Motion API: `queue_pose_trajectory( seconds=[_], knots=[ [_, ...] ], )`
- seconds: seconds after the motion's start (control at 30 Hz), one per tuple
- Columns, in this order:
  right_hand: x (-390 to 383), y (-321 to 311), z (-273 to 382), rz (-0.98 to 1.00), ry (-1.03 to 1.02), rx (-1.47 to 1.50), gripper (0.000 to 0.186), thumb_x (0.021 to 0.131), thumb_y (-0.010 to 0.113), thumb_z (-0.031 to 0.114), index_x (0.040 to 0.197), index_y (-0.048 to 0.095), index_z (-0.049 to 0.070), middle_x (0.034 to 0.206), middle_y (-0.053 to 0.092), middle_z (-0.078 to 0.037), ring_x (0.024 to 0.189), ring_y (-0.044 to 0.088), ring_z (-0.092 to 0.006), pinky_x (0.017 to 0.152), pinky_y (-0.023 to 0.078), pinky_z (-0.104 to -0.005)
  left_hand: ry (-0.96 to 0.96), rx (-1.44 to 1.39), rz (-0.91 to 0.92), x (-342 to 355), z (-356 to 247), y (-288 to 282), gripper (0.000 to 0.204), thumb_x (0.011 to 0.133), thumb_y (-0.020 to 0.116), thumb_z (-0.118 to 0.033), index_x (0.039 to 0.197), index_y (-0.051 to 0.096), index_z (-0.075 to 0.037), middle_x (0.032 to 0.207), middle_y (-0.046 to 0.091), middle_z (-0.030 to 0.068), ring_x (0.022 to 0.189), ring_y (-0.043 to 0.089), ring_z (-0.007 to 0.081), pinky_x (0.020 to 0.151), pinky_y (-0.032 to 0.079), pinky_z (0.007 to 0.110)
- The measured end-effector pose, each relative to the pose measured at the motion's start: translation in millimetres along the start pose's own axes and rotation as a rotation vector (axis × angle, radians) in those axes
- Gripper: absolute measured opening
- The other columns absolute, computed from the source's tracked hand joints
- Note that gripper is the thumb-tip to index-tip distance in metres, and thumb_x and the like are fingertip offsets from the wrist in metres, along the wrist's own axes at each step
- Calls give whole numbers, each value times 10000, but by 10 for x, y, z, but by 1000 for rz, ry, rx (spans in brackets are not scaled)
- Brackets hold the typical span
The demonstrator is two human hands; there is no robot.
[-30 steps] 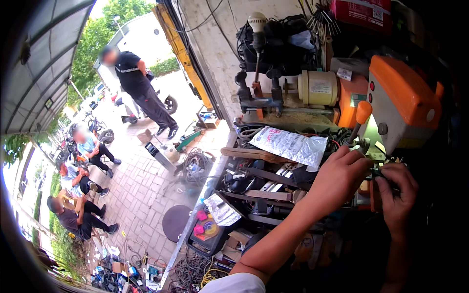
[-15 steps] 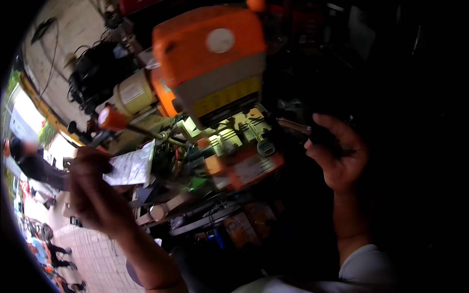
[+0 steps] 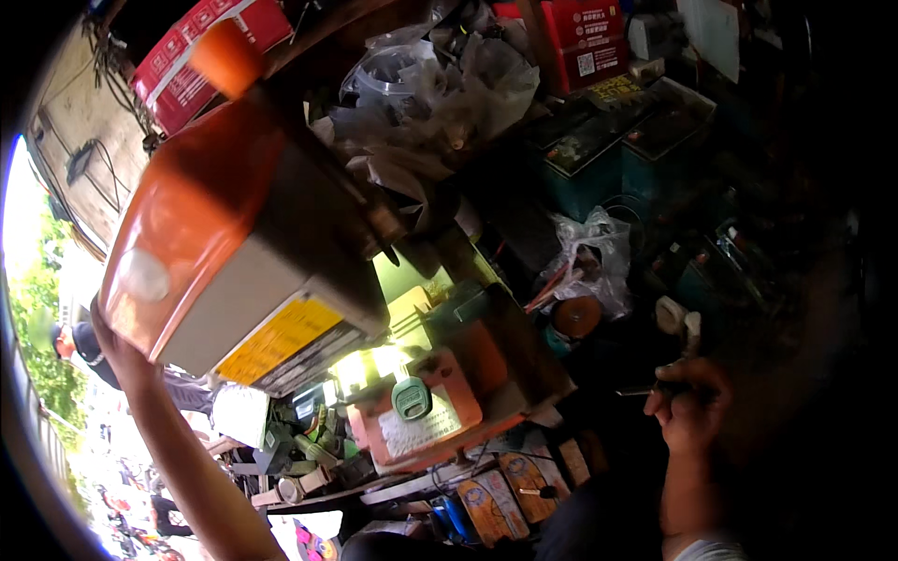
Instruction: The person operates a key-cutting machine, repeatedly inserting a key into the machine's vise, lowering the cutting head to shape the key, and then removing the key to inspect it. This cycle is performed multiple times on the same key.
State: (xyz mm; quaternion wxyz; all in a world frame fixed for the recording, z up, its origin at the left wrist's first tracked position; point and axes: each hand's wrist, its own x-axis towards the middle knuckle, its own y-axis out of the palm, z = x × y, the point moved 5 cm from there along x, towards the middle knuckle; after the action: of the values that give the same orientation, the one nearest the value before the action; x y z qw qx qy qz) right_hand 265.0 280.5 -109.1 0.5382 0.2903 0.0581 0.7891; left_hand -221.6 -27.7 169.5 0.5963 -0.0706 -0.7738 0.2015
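Note:
The key-cutting machine (image 3: pixel 234 271) has an orange and grey housing with a yellow label, and a lamp lights its clamp area. In its clamp area a key with a green head (image 3: pixel 412 398) sticks out toward me. My left hand (image 3: pixel 123 344) is at the left edge of the orange housing, its fingers hidden behind it. Off to the right, apart from the machine, my right hand (image 3: pixel 694 407) is closed in a pinch. A thin metal strip (image 3: pixel 634 393) juts from its fingers; whether it is a key I cannot tell.
An orange knob (image 3: pixel 227 61) rises above the housing. Behind stand clear plastic bags (image 3: pixel 440 93), red boxes (image 3: pixel 585 42) and dark teal containers (image 3: pixel 585 178). A tied bag (image 3: pixel 599 262) lies right of the machine. Below it are small orange-and-white boxes (image 3: pixel 491 505).
The view has swung, so the machine sits further left and larger. My left hand has gone to the housing's left edge. My right hand is lower, still pinching the thin strip.

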Motion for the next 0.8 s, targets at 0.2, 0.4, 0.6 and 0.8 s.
queue_pose_trajectory(
  seconds=[0.2, 0.4, 0.6, 0.8],
  knots=[
    [-137, -356, -515, -125, 57, -231, 225, 869, 646, 240, 919, 640, 21, 705, 650, -97, 451, 543, -122, 409, 440, -246, -286, -407, -274, 79, 181, -337, 430, 973, 534, -285, 1302, 459, -19, 1237, 500, 119, 1042, 541, 211, 867, 459, 339],
    [-524, -995, -1018, -204, 43, -409, 434, 977, 457, 450, 1060, 584, 43, 751, 627, -102, 495, 548, -109, 425, 445, -185, -180, -287, -267, 252, -66, -264, 361, 972, 558, -287, 1197, 524, -7, 1072, 518, 78, 901, 513, 158, 760, 423, 301],
    [-485, -995, -966, -115, -81, -694, 507, 969, 441, 551, 1132, 542, 82, 656, 477, 9, 440, 371, -49, 418, 292, -151, -97, -221, -203, 228, -293, -25, 317, 971, 582, -289, 1092, 589, 4, 908, 536, 38, 761, 485, 105, 653, 387, 263],
    [-435, -432, -397, -132, -36, -540, 476, 915, 604, 409, 1211, 531, 42, 742, 618, -71, 453, 491, -105, 470, 423, -225, -3, -151, -40, 78, -1018, 198, 311, 971, 605, -291, 987, 654, 15, 743, 554, -3, 620, 458, 52, 546, 351, 225]
  ],
)
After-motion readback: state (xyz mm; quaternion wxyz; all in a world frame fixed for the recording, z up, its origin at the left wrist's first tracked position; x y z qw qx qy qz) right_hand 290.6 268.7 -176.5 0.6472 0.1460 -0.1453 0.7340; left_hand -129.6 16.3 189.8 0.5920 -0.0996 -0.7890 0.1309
